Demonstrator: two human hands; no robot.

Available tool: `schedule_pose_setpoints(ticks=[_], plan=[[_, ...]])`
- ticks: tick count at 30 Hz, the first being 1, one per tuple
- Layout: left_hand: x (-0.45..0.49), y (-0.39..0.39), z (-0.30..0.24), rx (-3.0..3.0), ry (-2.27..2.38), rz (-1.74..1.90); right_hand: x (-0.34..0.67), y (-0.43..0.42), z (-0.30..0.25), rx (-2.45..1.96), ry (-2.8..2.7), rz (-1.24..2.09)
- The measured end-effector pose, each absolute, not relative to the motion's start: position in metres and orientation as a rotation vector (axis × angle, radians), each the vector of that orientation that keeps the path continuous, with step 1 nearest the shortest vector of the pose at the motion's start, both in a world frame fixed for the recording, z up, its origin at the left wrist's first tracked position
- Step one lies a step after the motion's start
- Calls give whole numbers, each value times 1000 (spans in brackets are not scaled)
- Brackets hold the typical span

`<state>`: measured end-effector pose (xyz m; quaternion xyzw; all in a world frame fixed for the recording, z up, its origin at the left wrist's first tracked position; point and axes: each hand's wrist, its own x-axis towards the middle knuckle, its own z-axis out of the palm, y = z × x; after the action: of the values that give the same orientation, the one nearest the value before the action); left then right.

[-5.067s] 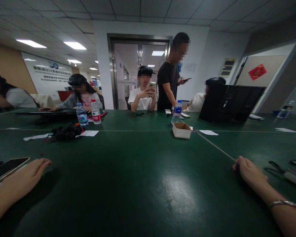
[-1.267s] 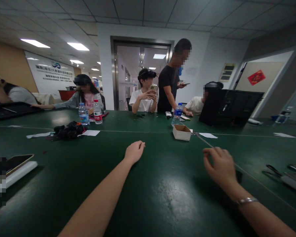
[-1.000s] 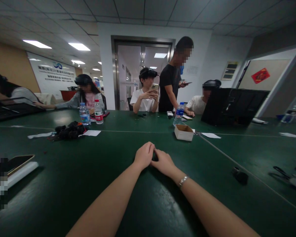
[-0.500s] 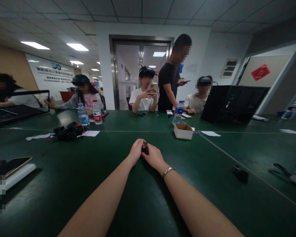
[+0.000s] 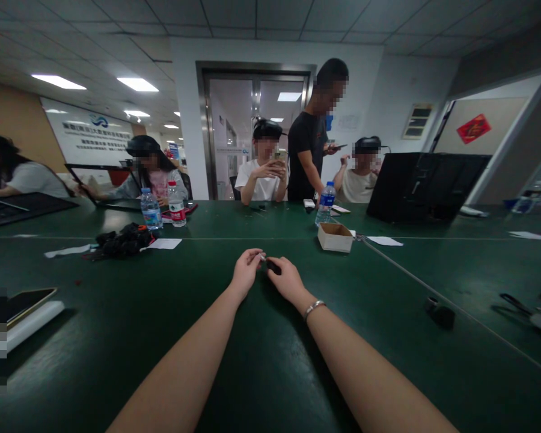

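Observation:
My left hand [image 5: 246,274] is closed in a pinch above the middle of the green table [image 5: 256,361]. A small light, silvery piece [image 5: 262,257] shows at its fingertips. Close beside it, my right hand [image 5: 289,280] grips a small dark, rounded object [image 5: 274,267] between thumb and fingers. The silvery piece points toward the dark object; whether the two touch I cannot tell. Fingers hide part of both. A metal bracelet [image 5: 314,308] circles my right wrist.
Beyond my hands stand a small open box [image 5: 335,239], a blue-capped bottle [image 5: 326,204] and a red-capped bottle [image 5: 177,207]. A black tangled heap [image 5: 125,240] lies left. A phone [image 5: 29,304] is near left, a black piece [image 5: 439,313] right. Several people are across the table.
My hands have drawn slightly apart, so the dark object and the silvery piece now show. At the left a person has shifted a black frame rightward. A seated person at right has raised a hand.

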<state>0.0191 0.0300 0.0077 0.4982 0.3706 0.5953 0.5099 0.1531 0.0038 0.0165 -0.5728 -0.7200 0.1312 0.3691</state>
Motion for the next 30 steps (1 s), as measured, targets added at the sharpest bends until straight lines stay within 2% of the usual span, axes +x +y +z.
schedule_pose_setpoints(ticks=[5, 13, 22, 30], plan=[[20, 30, 7, 1156, 890, 1391, 153, 5, 12, -1414, -1775, 417], [10, 32, 9, 1581, 1079, 1366, 153, 1, 13, -1369, -1728, 443], [-2, 33, 12, 1578, 968, 1212, 154, 4, 14, -1311, -1738, 401], [-2, 31, 16, 1532, 1050, 1187, 154, 7, 11, -1260, -1747, 381]])
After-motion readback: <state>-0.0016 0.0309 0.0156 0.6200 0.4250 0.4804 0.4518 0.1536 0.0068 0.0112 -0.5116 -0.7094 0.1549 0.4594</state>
